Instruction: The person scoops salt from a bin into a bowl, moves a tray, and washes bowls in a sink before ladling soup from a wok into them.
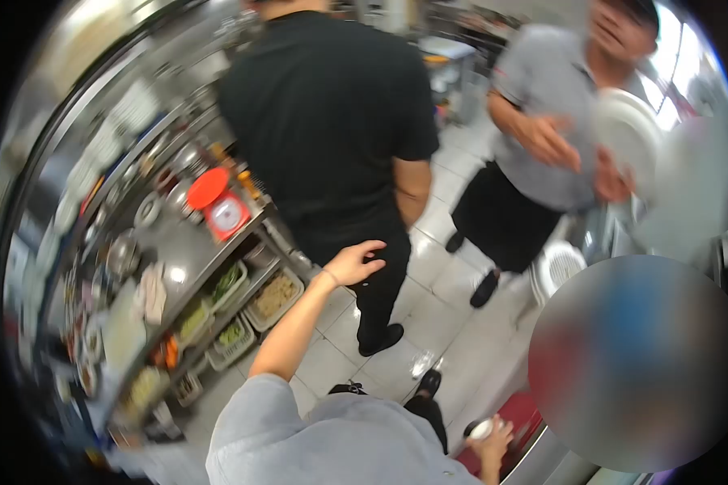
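My left hand (354, 263) reaches forward with its fingers apart and nothing in them. It overlaps the dark trousers of a person in a black shirt (332, 121), whose back is towards me. Low on the right, my right hand (495, 440) curls its fingers round a small round white container (481, 428). The container is partly covered by the fingers, and its contents are too small to make out. A red surface (522, 416) lies beside that hand.
A steel counter (182, 250) on the left carries a red kitchen scale (225, 214) and a cloth (151, 293). Vegetable baskets (233, 343) fill the shelf below. Another person (534, 97) stands ahead right on the tiled floor (437, 303), near a white stool (560, 267).
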The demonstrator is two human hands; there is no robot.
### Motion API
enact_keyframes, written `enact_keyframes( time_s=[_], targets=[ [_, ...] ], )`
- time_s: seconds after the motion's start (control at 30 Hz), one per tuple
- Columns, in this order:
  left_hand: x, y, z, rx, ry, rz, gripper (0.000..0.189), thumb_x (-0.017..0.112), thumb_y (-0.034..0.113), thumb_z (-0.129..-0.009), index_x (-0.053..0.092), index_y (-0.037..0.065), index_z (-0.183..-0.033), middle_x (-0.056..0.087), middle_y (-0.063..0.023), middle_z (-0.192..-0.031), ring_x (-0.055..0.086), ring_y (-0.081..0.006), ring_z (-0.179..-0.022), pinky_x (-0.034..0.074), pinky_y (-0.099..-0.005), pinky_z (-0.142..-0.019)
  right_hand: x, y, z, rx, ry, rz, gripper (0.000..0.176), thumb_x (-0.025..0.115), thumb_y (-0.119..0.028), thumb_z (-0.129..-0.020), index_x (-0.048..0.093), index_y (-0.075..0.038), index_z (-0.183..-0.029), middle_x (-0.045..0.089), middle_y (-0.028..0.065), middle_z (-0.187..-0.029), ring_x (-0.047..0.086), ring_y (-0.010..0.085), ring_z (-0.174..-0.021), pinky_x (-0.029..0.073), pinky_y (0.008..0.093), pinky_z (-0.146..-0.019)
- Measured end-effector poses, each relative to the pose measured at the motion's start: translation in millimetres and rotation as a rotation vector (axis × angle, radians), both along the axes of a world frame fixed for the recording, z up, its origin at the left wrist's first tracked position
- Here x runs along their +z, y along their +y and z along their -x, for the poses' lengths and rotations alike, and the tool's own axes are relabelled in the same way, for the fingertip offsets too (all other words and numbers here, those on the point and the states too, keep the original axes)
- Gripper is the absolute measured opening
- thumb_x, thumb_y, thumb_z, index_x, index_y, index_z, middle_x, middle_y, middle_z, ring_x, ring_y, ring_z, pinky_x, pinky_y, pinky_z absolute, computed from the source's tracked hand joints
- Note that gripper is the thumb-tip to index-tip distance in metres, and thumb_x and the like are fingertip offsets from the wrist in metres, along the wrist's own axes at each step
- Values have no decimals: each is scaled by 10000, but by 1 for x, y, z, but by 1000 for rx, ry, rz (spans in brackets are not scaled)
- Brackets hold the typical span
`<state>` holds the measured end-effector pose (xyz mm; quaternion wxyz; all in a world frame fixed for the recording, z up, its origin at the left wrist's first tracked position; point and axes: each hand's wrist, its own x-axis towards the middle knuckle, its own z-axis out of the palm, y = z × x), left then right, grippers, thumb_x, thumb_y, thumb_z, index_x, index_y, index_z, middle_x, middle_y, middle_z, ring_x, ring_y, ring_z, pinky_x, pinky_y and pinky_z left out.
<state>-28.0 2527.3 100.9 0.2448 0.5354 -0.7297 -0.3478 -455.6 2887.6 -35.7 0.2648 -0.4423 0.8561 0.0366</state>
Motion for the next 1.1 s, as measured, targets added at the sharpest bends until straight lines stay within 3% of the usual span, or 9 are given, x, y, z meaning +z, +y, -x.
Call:
enact_keyframes(
  time_s=[0.1,0.37,0.4,0.53,0.67,0.8,0.9,1.0,1.1],
  targets=[
    [21,-13,16,150,-11,2,457,643,285,-870,551,82,-1269,578,-178,-1260,569,-333,-1140,455,-387,-981,6,-93,21,221,-12,-21,993,878,-308,-475,420,-252,-1353,235,216,-1449,309,440,-1289,478,538,-915],
    [-6,-92,17,191,-24,223,451,659,257,-859,561,36,-1240,521,-182,-1318,488,-329,-1240,387,-383,-1056,13,-305,3,659,-7,88,996,881,-357,-495,412,-287,-1371,238,228,-1455,314,461,-1292,464,540,-935],
    [-12,-107,18,182,-20,236,460,667,260,-852,563,35,-1240,506,-175,-1338,463,-322,-1266,373,-377,-1070,20,-326,-12,656,-12,86,931,836,-285,-498,433,-280,-1337,244,199,-1426,318,461,-1263,477,559,-899],
    [-45,-181,24,150,33,354,437,696,260,-815,596,57,-1189,493,-194,-1343,452,-341,-1267,376,-393,-1063,4,-399,-56,726,-91,145,987,852,-325,-489,407,-286,-1369,236,170,-1436,321,444,-1265,467,535,-932],
    [-73,-268,40,-16,158,418,408,698,251,-798,612,46,-1141,517,-209,-1296,497,-355,-1211,411,-398,-1022,-3,-470,-118,657,-125,-29,1008,845,-328,-510,377,-273,-1402,204,163,-1462,301,423,-1289,440,519,-968],
    [-106,-308,65,-83,272,87,381,671,237,-812,605,39,-1131,597,-178,-1174,597,-334,-1043,478,-398,-907,-15,-538,-176,592,-112,-133,1057,866,-334,-501,351,-270,-1422,197,185,-1476,325,425,-1298,430,498,-1003],
    [-119,-306,58,-97,367,-135,383,661,237,-819,597,48,-1147,620,-156,-1118,633,-299,-942,498,-402,-844,-40,-586,-198,586,-85,-72,1053,871,-328,-514,341,-279,-1423,185,192,-1489,310,423,-1312,424,504,-1007],
    [-146,-313,45,-126,390,-225,401,664,248,-827,590,63,-1174,626,-133,-1106,635,-251,-905,516,-367,-816,-67,-624,-197,603,-74,124,1061,881,-340,-521,329,-286,-1426,189,203,-1490,296,440,-1322,410,518,-1014],
    [-131,-345,25,-103,451,-339,405,677,247,-839,590,71,-1192,629,-111,-1136,632,-233,-912,519,-344,-822,-88,-677,-189,646,-81,295,1050,874,-386,-522,338,-278,-1419,232,217,-1455,308,507,-1280,407,564,-984]
  ],
)
